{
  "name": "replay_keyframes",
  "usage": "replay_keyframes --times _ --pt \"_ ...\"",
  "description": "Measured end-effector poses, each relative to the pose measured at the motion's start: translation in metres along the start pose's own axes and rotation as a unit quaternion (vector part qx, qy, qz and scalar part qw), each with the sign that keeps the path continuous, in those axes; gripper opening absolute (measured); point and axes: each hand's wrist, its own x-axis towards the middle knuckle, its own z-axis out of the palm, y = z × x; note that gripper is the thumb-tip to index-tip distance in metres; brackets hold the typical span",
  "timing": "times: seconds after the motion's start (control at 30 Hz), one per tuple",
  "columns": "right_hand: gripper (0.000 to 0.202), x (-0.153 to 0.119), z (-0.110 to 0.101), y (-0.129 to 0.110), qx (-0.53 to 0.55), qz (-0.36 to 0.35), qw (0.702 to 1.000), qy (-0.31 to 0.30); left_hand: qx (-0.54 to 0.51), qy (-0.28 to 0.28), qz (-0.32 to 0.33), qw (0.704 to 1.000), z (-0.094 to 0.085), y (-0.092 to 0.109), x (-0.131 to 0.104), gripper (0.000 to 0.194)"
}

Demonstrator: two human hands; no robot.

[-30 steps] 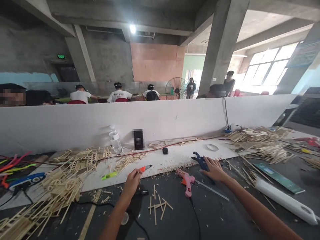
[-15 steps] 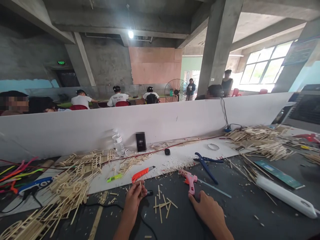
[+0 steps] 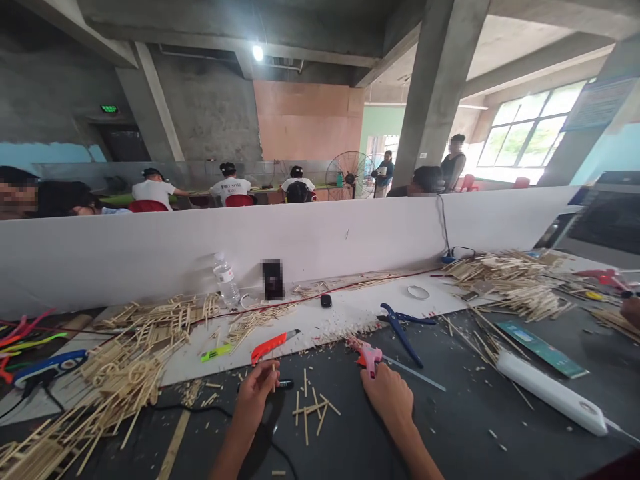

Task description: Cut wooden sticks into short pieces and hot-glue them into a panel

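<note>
My left hand [image 3: 255, 393] pinches a short wooden stick [image 3: 274, 377] upright between thumb and fingers. A black marker [image 3: 285, 384] lies on the dark table just beside it. My right hand [image 3: 390, 397] is curled at the handle of a pink glue gun [image 3: 371, 358], which lies on its side with a clear glue stick [image 3: 417, 375] out of its back. Between my hands several loose sticks [image 3: 315, 408] cross one another on the table. An orange cutter [image 3: 273, 345] lies beyond my left hand.
Wooden frames and sticks [image 3: 125, 373] heap at the left. Blue pliers [image 3: 403, 333] lie beyond the glue gun. More sticks [image 3: 505, 273], a white tool [image 3: 553, 391] and another person's hand [image 3: 631, 311] are at the right. A white partition [image 3: 320, 243] spans the back.
My right hand has moved forward and closed on the glue gun's handle. My left hand still holds the stick. The view has shifted slightly, and another person's hand has appeared at the right edge.
</note>
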Motion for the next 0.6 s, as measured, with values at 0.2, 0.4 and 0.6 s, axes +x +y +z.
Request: replay_keyframes --times 0.2,0.4,0.6 --pt "0.029 0.012 -0.005 0.016 0.198 -0.043 0.979 -0.01 0.059 0.045 0.025 0.997 -0.006 0.018 -0.005 0.045" --pt "0.033 0.023 0.008 0.028 0.401 -0.083 0.912 0.0 0.122 0.077 0.043 0.989 -0.01 0.01 -0.007 0.043" --pt "0.035 0.044 0.024 0.043 0.396 -0.081 0.914 0.032 0.164 0.056 0.063 0.983 -0.011 -0.007 -0.006 0.046"
